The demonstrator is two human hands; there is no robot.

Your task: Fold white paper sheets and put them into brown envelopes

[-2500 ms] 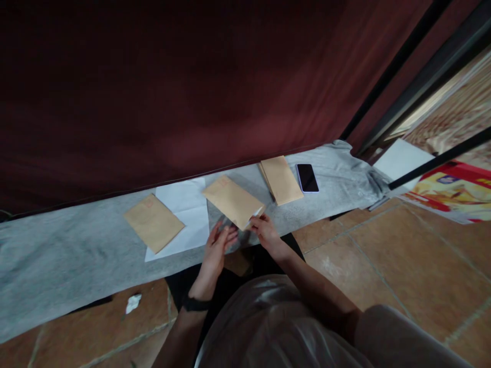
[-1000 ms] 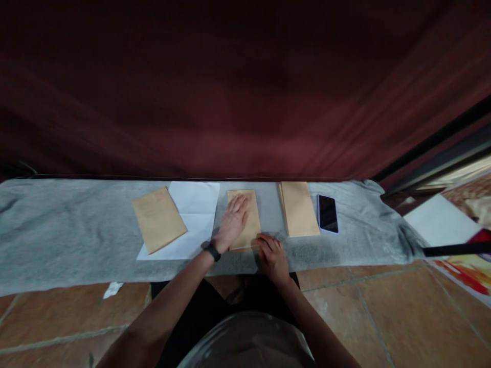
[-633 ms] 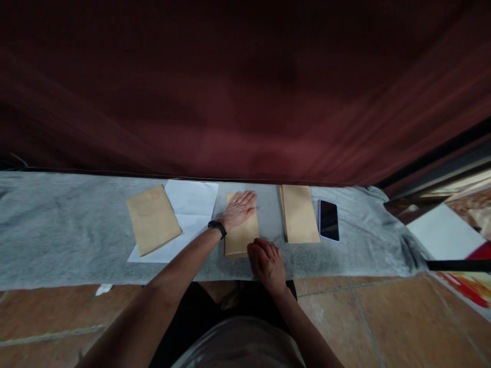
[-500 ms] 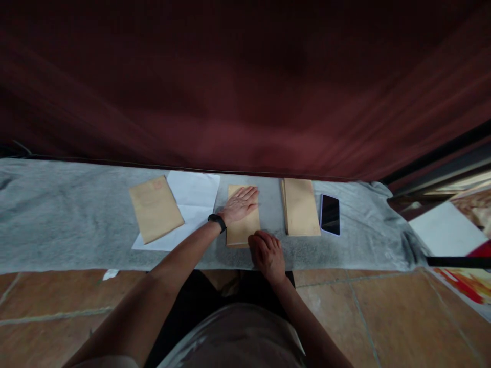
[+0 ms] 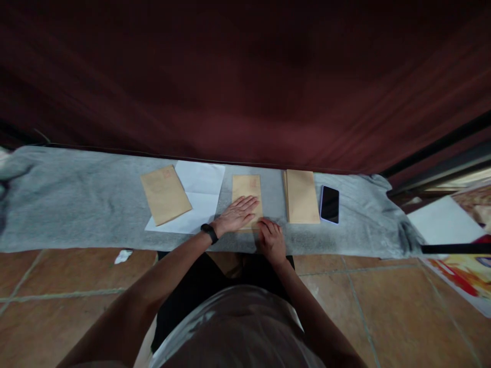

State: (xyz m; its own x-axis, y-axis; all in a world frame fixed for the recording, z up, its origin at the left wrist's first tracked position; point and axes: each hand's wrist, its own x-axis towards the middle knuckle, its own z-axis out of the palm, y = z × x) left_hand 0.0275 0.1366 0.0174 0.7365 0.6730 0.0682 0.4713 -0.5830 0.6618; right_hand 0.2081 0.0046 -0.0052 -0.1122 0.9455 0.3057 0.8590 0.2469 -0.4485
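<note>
My left hand (image 5: 238, 212), with a black band at the wrist, lies flat and open on a brown paper envelope (image 5: 245, 184). The envelope rests upright before me on the grey cloth, with small red print near its top right. My right hand (image 5: 272, 240) is at the envelope's lower right corner, its fingers bent and closed on the edge; the thumb is mostly hidden. Left of them, another brown envelope (image 5: 165, 195) lies tilted over white paper sheets (image 5: 201, 179). To the right is a small stack of brown envelopes (image 5: 302, 197).
A phone (image 5: 330, 204) with a dark screen lies right of the stack. The grey cloth (image 5: 95, 199) covers a narrow surface against a dark red curtain (image 5: 245, 102). A white board (image 5: 437, 220) stands at the right, and a white scrap (image 5: 123, 256) is on the tiled floor.
My left hand has slid down the envelope toward me, uncovering its top and the red print. My right hand's fingers have moved onto its lower right corner. The view has shifted slightly.
</note>
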